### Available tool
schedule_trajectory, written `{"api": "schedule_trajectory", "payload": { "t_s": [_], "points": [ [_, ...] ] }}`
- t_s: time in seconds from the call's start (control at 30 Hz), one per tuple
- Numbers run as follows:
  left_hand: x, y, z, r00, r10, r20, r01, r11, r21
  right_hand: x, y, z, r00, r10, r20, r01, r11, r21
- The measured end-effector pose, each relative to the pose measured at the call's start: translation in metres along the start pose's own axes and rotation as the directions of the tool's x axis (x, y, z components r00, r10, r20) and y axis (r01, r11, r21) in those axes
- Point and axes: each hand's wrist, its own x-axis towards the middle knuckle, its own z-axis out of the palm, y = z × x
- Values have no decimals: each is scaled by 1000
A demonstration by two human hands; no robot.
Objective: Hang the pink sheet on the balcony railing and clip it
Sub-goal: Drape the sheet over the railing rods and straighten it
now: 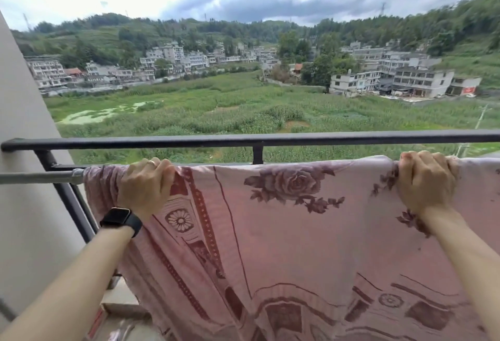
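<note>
The pink sheet (292,232), printed with dark red roses and borders, hangs over a grey metal rod (38,177) just inside and below the black balcony railing (216,140). My left hand (147,186), with a ring and a black watch on the wrist, grips the sheet's top fold near its bunched left end. Over on the right, my right hand (424,181) clutches the same top fold. The cloth falls toward me and hides the rod between my hands. No clip is in view.
A pale wall (24,151) closes the left side, where railing and rod end. A cardboard box (113,313) lies on the floor at lower left. Beyond the railing are green fields and buildings far below.
</note>
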Motion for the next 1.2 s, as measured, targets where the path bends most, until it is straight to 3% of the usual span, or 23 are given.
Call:
{"api": "schedule_trajectory", "payload": {
  "t_s": [0.07, 0.13, 0.3, 0.43, 0.57, 0.73, 0.9, 1.03, 1.1, 1.13, 1.2],
  "points": [
    [-1, 9, -7, 993, -113, 22, 112, 994, 4, -1, -13, 0, 999, 43, 11, -43, 999, 22],
    [8, 45, -9, 990, -137, 15, 137, 990, -35, -4, -37, -1, 999, 40, 11, -40, 999, 34],
    [24, 140, 0, 1000, 28, 5, -27, 997, -72, -18, -79, 2, 989, -148, 10, 145, 977, 157],
    [15, 72, 9, 996, 94, -7, -94, 996, 11, -12, -38, -1, 987, -159, 28, 153, 979, 137],
    [-5, -23, 3, 995, -86, -59, 88, 996, 34, -5, -8, -4, 998, -63, 25, 60, 994, 88],
    [-10, -42, 6, 973, -230, -29, 228, 972, -48, -6, -32, -9, 998, 34, 49, -39, 993, 109],
    [-9, -36, 5, 958, -280, 66, 288, 940, -180, -35, -141, -13, 966, -230, 116, 184, 932, 312],
    [-27, -55, -6, 949, -292, -118, 263, 941, -214, -60, -246, -9, 906, -376, 193, 301, 894, 332],
    [-45, -77, -6, 851, -501, -159, 434, 840, -326, -73, -297, -8, 875, -431, 220, 348, 877, 331],
    [-53, -90, -7, 765, -630, -132, 531, 733, -425, -81, -324, -9, 856, -458, 238, 370, 866, 336],
    [-62, -118, -12, 614, -783, 100, 651, 431, -625, -96, -380, -10, 815, -513, 268, 409, 838, 360]
  ]
}}
